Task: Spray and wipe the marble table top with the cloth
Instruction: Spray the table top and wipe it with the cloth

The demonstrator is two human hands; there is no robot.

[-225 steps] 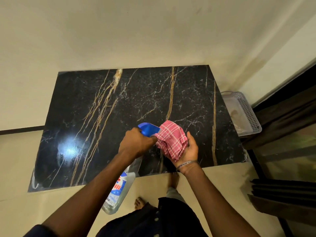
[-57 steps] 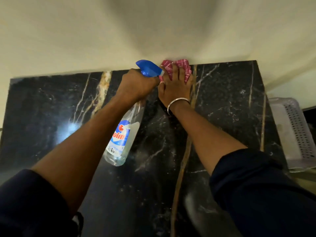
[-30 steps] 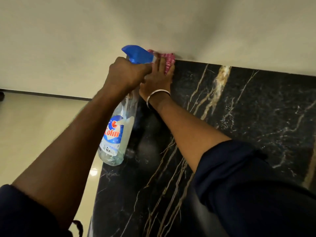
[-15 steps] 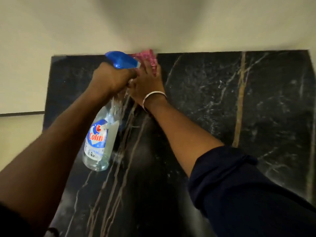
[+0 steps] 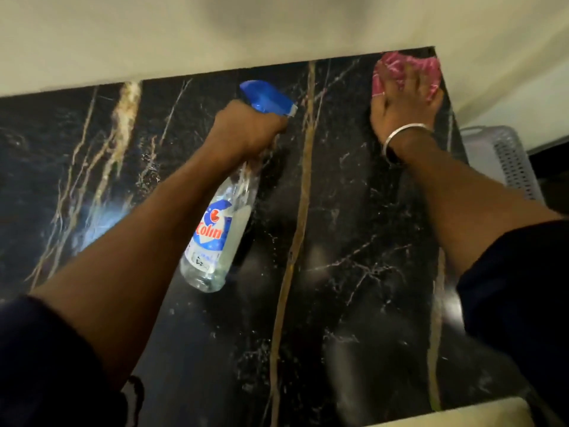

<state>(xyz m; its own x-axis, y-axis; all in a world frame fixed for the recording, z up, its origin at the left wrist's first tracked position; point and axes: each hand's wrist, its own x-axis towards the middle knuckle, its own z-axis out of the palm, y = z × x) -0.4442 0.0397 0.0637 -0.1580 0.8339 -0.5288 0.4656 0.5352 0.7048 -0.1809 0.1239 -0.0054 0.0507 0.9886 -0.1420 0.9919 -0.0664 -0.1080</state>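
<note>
The black marble table top [image 5: 354, 211] with gold and white veins fills most of the view. My left hand [image 5: 246, 127] grips the neck of a clear spray bottle [image 5: 215, 229] with a blue trigger head [image 5: 268, 97], held above the middle of the slab. My right hand [image 5: 403, 109], with a metal bangle on the wrist, presses a pink checked cloth [image 5: 397, 67] flat on the far right corner of the table, fingers spread over it.
A cream wall [image 5: 215, 32] runs along the table's far edge. A white perforated plastic basket [image 5: 505, 158] stands just past the right edge. A bright light reflection [image 5: 101, 217] lies on the left part of the slab.
My right hand has slid the cloth along the far edge from the left part to the far right corner. The left hand and bottle stayed over the middle, now apart from the right hand.
</note>
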